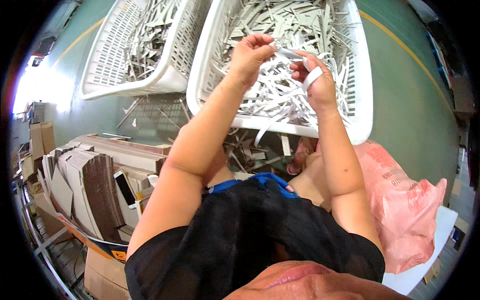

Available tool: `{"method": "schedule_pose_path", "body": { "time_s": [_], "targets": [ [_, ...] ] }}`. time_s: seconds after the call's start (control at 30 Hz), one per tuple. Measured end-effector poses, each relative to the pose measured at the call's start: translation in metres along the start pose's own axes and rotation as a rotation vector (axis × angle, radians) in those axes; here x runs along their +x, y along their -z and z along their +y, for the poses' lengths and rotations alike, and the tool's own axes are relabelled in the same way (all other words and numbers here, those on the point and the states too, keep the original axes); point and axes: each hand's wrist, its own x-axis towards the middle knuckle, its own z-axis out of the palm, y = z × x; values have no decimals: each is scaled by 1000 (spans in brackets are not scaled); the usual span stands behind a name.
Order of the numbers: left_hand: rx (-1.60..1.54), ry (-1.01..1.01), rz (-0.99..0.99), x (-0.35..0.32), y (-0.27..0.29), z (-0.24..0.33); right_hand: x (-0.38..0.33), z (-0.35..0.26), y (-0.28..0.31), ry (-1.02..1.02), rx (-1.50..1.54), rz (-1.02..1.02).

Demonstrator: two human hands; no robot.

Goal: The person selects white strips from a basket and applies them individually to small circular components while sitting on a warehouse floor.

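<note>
Over the near basket, my left hand [250, 57] pinches one end of a pale strip [290, 53] between thumb and fingertips. My right hand [319, 82] grips the same strip with curled fingers. A white loop of it [313, 78] hangs across that palm. Below both hands lies a tangled heap of white strips [280, 92] in the large white plastic basket [225, 119]. Stiffer grey-white offcuts [292, 25] fill the basket's far part.
A second white basket [172, 75] with grey-white scraps stands at the left. Stacked boards [85, 185] and a phone [124, 189] are at my left side. Scraps [257, 152] litter the green floor [400, 90] below the basket. A pink plastic bag [400, 205] sits at my right.
</note>
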Motion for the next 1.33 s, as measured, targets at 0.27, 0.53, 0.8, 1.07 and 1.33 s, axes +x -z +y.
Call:
{"method": "schedule_pose_path", "body": {
  "time_s": [0.27,0.53,0.8,1.07,1.33],
  "targets": [
    [-105,-111,298,12,31,28,14,-16,39,-34,433,168],
    [-266,-313,573,1,76,78,11,-40,116,108,769,247],
    [-430,-457,778,-21,128,112,-8,-66,171,383,696,939],
    [-236,-106,273,-46,84,79,-23,-61,112,701,-322,828],
    [-67,311,-167,-99,6,36,-76,-16,-7,944,-1144,-200]
  ]
}}
